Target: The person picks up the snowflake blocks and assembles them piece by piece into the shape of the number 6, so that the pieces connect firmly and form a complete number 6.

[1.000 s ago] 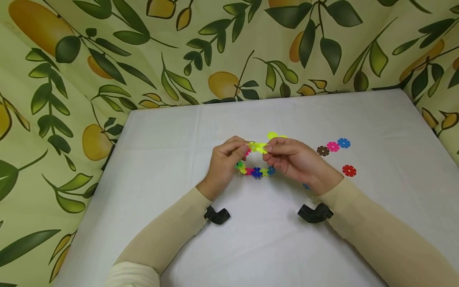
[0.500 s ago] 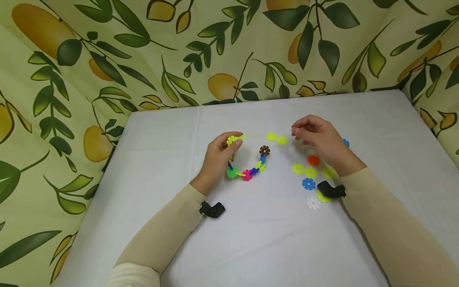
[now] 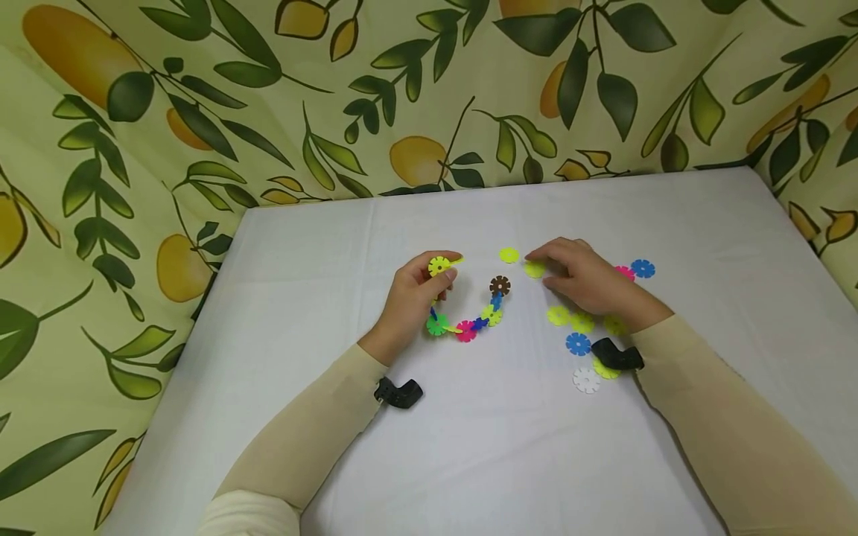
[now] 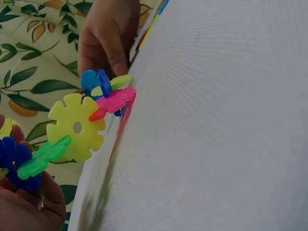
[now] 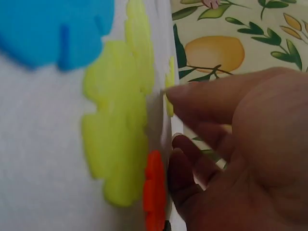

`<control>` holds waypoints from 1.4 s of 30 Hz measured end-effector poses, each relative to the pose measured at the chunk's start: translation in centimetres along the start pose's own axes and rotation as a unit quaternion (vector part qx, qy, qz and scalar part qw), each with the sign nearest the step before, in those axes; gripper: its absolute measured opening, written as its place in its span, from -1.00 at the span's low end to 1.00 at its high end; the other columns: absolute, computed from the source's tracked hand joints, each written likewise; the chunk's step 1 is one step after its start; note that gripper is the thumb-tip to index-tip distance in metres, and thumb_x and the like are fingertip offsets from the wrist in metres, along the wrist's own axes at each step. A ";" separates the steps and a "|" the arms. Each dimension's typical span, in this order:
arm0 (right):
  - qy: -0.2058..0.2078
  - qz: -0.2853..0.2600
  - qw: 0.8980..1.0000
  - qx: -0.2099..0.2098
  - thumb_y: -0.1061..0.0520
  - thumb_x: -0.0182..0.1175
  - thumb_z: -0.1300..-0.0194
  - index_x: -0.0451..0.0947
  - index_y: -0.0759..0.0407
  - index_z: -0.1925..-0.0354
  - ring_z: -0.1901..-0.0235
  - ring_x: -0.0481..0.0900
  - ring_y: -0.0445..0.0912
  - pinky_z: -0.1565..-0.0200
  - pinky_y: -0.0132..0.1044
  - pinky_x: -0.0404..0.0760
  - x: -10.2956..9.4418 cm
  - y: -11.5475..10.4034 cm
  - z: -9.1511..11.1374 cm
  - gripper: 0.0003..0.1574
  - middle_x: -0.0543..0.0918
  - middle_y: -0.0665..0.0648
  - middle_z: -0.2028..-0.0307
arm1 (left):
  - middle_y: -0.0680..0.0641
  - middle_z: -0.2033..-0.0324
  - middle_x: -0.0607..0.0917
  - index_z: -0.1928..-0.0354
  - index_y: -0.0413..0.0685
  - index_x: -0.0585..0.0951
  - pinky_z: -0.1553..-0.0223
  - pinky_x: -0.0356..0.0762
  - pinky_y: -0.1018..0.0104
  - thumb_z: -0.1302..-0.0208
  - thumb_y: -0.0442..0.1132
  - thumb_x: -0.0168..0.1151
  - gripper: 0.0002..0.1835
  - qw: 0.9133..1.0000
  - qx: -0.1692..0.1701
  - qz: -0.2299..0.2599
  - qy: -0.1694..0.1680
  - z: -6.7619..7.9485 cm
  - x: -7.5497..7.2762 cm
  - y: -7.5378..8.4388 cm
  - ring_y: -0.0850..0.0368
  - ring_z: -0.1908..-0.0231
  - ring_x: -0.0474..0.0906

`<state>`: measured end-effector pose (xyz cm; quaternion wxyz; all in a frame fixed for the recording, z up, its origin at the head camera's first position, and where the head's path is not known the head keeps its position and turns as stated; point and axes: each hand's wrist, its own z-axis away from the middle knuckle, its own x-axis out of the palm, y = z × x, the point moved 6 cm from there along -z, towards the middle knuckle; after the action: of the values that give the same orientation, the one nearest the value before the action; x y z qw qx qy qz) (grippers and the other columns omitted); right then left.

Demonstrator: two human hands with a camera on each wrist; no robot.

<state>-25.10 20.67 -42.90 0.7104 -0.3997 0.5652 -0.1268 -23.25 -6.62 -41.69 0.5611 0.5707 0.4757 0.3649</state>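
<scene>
My left hand (image 3: 407, 298) pinches one end of a chain of slotted plastic flower discs (image 3: 466, 332) joined edge to edge. Yellow discs (image 3: 439, 266) show at its fingertips, and the chain curves down and round to a brown disc (image 3: 500, 286) at its free end. The left wrist view shows green, yellow, pink and blue links, including a large yellow disc (image 4: 61, 122). On the table, the index fingertip of my right hand (image 3: 582, 281) is at a loose yellow disc (image 3: 535, 269), with the thumb apart from it.
Another yellow disc (image 3: 509, 255) lies just left of the right fingertips. Below the right hand are several yellow discs (image 3: 558, 316), a blue one (image 3: 578, 344) and a white one (image 3: 586, 380). Pink (image 3: 625, 273) and blue (image 3: 643, 268) discs lie beyond the wrist. An orange disc (image 5: 154, 192) shows in the right wrist view.
My right hand has left the chain's upper end, moved right, then come down to the loose yellow disc, which has shifted slightly toward me. The left hand keeps the chain, now an open curve.
</scene>
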 end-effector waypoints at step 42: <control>0.067 -0.218 0.973 0.021 0.14 0.38 -0.57 0.68 0.26 -0.02 0.13 0.62 0.17 0.07 -0.15 0.70 0.2 -5.7 1.2 -0.79 0.66 0.25 0.10 | -0.11 -0.16 0.71 -0.37 -0.12 0.65 -0.18 0.63 0.16 -0.54 -0.32 0.37 -0.58 0.994 0.074 0.005 -0.080 0.5 1.6 1.2 -0.31 -0.19 0.59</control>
<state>-22.36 17.39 -38.88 0.6343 -0.4887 0.5082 -0.3171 -22.14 -5.11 -40.72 0.5516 0.6403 0.4525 0.2844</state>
